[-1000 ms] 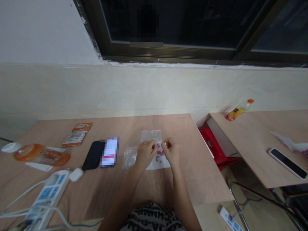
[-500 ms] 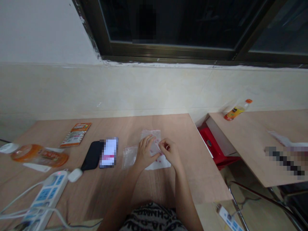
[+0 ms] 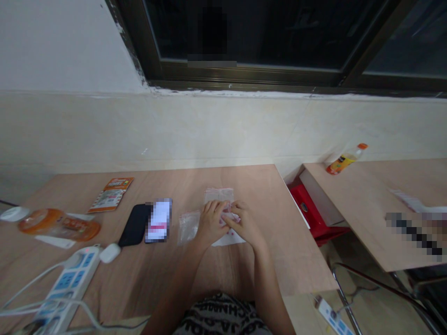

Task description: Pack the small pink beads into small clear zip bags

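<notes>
- The fingers of your left hand (image 3: 209, 225) are bent and close together, pointing away from you. The fingers of your right hand (image 3: 247, 227) are bent too, and the thumb reaches across to the left hand. I can't tell if either hand has something pinched in it.
- The small pink bits (image 3: 232, 233) are right under and between your fingers. A few peek out on the white sheet (image 3: 225, 240) just on your side of them.
- It looks like you are in the middle of working on the pink bits, with both hands at the same spot. I think the next move needs a soft, tiny pinch, because the bits are so little.
- A clear bag (image 3: 219, 193) lies just past your left fingertips. Another clear bag (image 3: 188, 227) is just left of your left hand.
- Further left of your fingers are a lit phone (image 3: 159, 221), a black flat thing (image 3: 134, 225), an orange packet (image 3: 111, 195), a power strip (image 3: 70, 288) and an orange drink bottle (image 3: 59, 224).
- Under your fingers is a pale wood table (image 3: 296, 260). Past it are a pale wall (image 3: 226, 130) and a dark window (image 3: 265, 32).
- Well to the right of your fingers, a second table (image 3: 370, 200) has a small bottle (image 3: 345, 159) on it.
</notes>
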`<state>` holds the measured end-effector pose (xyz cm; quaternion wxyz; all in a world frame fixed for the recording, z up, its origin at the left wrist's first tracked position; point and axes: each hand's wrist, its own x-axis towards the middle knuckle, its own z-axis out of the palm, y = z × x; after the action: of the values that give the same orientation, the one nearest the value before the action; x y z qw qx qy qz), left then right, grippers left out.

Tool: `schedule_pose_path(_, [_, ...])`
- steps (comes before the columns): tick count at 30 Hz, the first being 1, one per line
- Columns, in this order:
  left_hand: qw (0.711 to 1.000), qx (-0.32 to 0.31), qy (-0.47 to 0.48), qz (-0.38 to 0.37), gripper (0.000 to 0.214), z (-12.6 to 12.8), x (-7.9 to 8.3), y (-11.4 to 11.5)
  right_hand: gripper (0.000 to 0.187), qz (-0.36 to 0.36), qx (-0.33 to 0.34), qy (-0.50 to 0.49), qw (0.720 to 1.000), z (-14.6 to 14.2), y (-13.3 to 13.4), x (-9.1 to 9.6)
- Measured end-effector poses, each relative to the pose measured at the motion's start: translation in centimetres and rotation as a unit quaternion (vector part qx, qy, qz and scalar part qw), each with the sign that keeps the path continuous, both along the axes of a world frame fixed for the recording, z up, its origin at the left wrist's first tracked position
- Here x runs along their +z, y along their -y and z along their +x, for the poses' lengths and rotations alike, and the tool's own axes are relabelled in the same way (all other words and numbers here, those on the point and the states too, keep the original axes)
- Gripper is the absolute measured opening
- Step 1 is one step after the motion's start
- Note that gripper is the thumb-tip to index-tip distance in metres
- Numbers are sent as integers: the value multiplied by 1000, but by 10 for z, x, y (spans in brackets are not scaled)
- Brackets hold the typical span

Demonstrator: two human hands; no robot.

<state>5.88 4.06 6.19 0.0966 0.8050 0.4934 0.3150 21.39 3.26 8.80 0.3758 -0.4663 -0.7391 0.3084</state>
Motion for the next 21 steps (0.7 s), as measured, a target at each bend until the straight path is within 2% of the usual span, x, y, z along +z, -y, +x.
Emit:
schedule_pose_path(4, [1000, -6, 4, -1, 60, 1, -2, 1, 31, -20, -9, 15, 1000, -1, -2, -5])
schedule_pose_path(8, [1000, 19, -3, 2, 67, -5, -9, 1, 35, -45, -8, -63, 997, 0, -5, -10])
schedule_pose_path(11, [999, 33, -8, 7, 74, -10, -15, 1, 35, -68, -40, -141, 987, 1, -7, -17])
schedule_pose_path(16, [999, 39, 18, 23, 76, -14, -18, 1, 45, -156, -82, -273, 946, 0, -13, -31])
schedule_pose_path(21, [997, 16, 76, 6, 70, -15, -5, 3, 48, -237, -115, -360, 895, -3, -18, -45])
